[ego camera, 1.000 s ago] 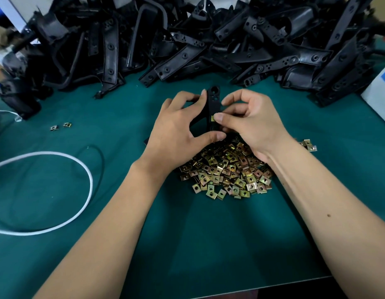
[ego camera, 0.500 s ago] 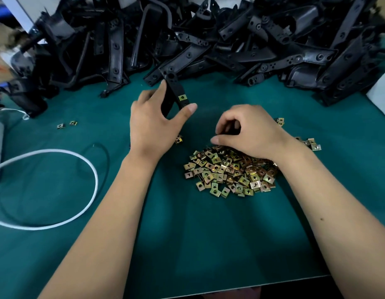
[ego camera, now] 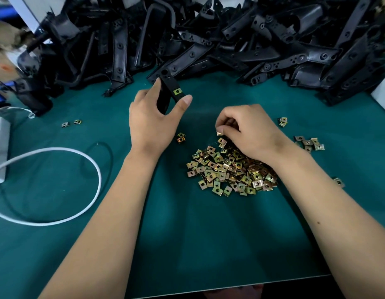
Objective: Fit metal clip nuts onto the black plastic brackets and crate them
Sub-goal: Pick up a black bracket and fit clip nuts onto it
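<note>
My left hand (ego camera: 153,121) grips a black plastic bracket (ego camera: 170,86) between thumb and fingers, held up over the green mat. One yellow clip nut (ego camera: 177,91) sits fitted on the bracket. My right hand (ego camera: 249,130) rests on the far side of a heap of brass-coloured clip nuts (ego camera: 230,171), its thumb and fingers pinching a single clip nut (ego camera: 219,132). A big pile of black brackets (ego camera: 209,39) fills the back of the table.
A white cable (ego camera: 88,165) loops on the green mat (ego camera: 187,234) at the left, running to a white box (ego camera: 0,147). Stray clip nuts lie at the left (ego camera: 72,123), centre (ego camera: 181,138) and right (ego camera: 310,143). A white object (ego camera: 383,100) stands at the right edge.
Both hands held the bracket together a second ago. My left hand has carried it up and left, while my right hand dropped to the nut heap and pinched a nut.
</note>
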`<control>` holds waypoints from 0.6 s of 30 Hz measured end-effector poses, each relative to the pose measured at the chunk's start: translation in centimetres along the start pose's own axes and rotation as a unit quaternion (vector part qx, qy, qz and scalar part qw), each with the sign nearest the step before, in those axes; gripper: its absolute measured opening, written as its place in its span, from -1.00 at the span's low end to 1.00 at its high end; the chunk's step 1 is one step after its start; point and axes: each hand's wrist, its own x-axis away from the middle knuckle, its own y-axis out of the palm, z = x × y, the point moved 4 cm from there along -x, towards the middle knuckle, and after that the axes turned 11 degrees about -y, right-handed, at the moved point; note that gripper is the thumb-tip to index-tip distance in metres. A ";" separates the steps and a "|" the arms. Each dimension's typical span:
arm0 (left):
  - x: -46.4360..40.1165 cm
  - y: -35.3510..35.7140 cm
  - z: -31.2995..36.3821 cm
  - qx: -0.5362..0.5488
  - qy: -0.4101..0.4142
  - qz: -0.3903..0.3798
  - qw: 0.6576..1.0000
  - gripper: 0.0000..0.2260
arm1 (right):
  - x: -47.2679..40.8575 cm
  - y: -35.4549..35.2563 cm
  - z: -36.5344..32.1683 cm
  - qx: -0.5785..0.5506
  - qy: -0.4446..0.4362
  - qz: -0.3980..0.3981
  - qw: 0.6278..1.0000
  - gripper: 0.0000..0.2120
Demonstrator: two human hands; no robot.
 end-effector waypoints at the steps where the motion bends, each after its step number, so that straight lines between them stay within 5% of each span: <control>1: 0.0 0.0 0.0 0.003 0.000 0.000 1.000 -0.35 | 0.0 -0.1 -0.1 -0.005 0.003 0.008 1.000 -0.97; 11: 0.5 0.4 0.5 0.019 0.050 -0.014 0.998 -0.58 | 0.0 -0.5 -0.5 -0.033 0.012 0.018 0.999 -0.94; 18: 0.6 0.8 0.6 0.008 0.048 -0.049 0.998 -0.46 | -0.1 -0.4 -0.5 -0.004 0.016 0.006 1.000 -0.85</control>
